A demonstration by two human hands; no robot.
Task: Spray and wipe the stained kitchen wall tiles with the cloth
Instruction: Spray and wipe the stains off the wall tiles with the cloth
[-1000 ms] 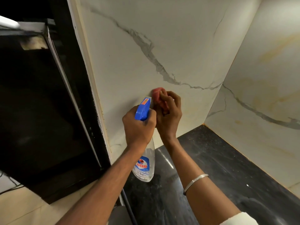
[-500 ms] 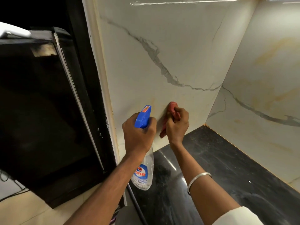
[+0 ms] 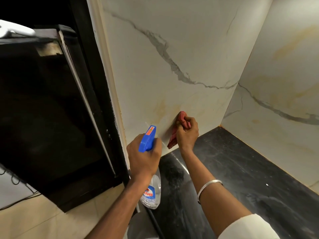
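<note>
My right hand bunches the soft, limp cloth against the stained tile low by the counter, while my left hand grips the light bottle at its neck.

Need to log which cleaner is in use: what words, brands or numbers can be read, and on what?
"lin": letters on the spray bottle's label, start hidden behind the left forearm.
Orange sticker on the blue spray head: too blurred to read.
Nothing else legible.
</note>
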